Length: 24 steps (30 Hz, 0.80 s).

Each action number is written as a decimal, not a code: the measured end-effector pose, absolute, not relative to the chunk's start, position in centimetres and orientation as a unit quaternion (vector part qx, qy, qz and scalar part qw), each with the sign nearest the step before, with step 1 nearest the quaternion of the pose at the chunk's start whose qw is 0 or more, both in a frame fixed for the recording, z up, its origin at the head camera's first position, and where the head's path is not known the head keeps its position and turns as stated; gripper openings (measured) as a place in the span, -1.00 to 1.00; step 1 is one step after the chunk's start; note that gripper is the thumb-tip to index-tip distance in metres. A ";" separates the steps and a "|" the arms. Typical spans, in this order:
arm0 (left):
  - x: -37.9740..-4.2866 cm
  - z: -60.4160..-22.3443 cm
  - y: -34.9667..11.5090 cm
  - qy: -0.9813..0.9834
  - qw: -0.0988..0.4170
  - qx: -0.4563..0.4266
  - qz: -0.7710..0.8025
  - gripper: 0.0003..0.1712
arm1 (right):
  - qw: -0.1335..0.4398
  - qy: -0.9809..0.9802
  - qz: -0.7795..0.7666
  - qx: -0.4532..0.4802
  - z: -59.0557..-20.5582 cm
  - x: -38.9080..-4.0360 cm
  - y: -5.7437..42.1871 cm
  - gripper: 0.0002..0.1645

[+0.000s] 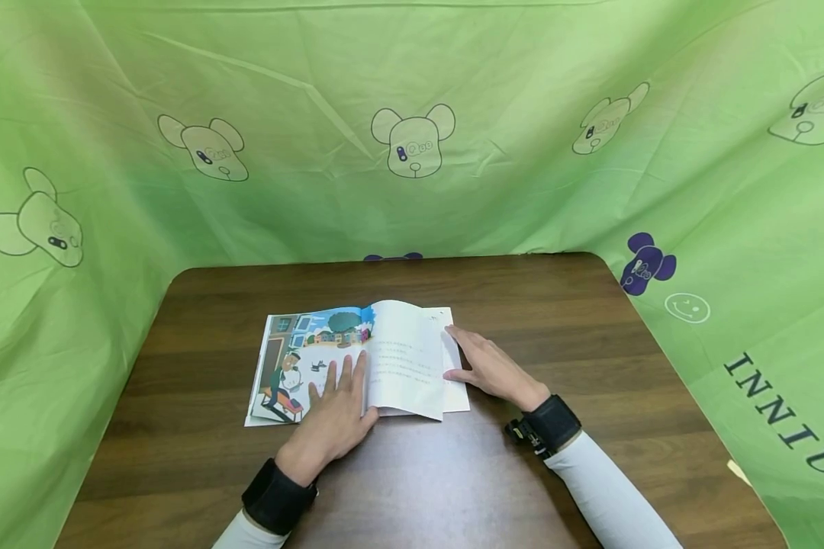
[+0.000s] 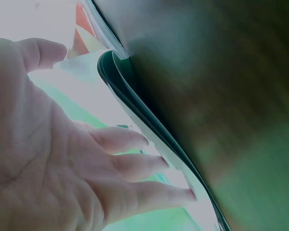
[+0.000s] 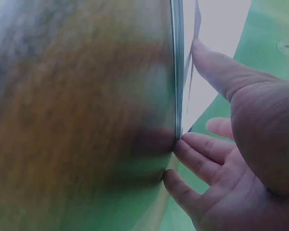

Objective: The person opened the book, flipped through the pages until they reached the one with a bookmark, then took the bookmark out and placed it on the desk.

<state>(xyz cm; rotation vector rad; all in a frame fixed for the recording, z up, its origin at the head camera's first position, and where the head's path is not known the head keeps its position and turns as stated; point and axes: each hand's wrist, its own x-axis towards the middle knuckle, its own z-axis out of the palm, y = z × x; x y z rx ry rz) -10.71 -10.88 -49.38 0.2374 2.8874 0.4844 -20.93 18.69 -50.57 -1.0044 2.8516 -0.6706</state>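
Note:
An open picture book (image 1: 407, 358) lies on the wooden table, its left page showing a coloured street scene and its right page lines of print. My left hand (image 1: 335, 419) rests on the lower left page near the fold, fingers spread and pointing away from me. In the left wrist view the fingertips (image 2: 180, 195) meet the paper close to the curved spine. Beside the book's right edge is my right hand (image 1: 494, 370). Its thumb (image 3: 216, 67) touches the page in the right wrist view, while the other fingers reach the page edges and the tabletop. The printed page bows upward.
The brown table (image 1: 522, 488) has rounded far corners. A green curtain (image 1: 302, 206) with mouse-like cartoon heads hangs behind it and along both sides. Each wrist wears a black band (image 1: 552, 422). A small pale object (image 1: 738, 471) sits at the right table edge.

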 end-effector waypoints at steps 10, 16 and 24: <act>-10.3 -48.9 -12.2 0.969 0.075 0.076 0.221 0.03 | 0.006 0.910 -0.209 -0.358 -50.5 -21.0 18.8 -0.03; -10.1 -48.6 -13.2 0.966 0.022 0.083 0.244 -0.03 | 0.021 0.912 -0.203 -0.356 -50.5 -21.0 18.8 -0.08; -10.2 -48.4 -14.9 0.962 -0.051 0.077 0.257 -0.07 | 0.033 0.916 -0.201 -0.345 -50.4 -20.9 18.8 -0.10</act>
